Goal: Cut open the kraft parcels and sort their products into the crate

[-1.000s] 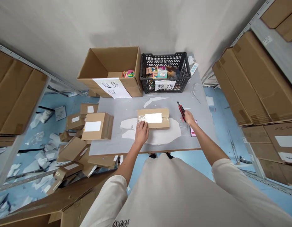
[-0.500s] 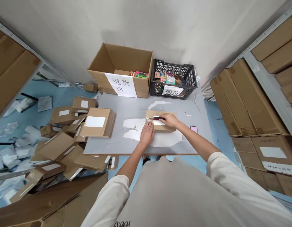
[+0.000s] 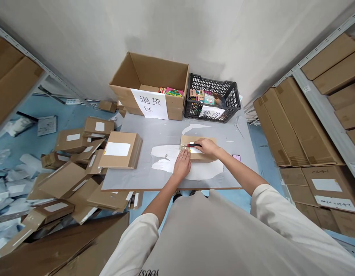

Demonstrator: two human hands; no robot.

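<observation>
A small cardboard box (image 3: 198,138) with a white label lies on the grey table. My right hand (image 3: 208,146) is closed round a red and black utility knife (image 3: 193,145), whose front end points left over the box top. My left hand (image 3: 182,164) grips the box's left end, fingers at a crinkled patch of clear tape (image 3: 183,147). The blade tip is too small to make out, close to the left fingertips. Beneath the box, a torn white patch (image 3: 166,151) shows on the tabletop.
On the left of the table (image 3: 148,180) stands a labelled stack of cardboard (image 3: 116,149). Behind are a large open carton (image 3: 174,109) and a black plastic crate (image 3: 231,103), both holding colourful packages. A phone (image 3: 236,157) lies at right. Discarded boxes (image 3: 59,180) litter the left floor.
The view has shifted slightly, so the table things appear a little further right. Both hands keep their places on the box and knife, with barely any visible movement.
</observation>
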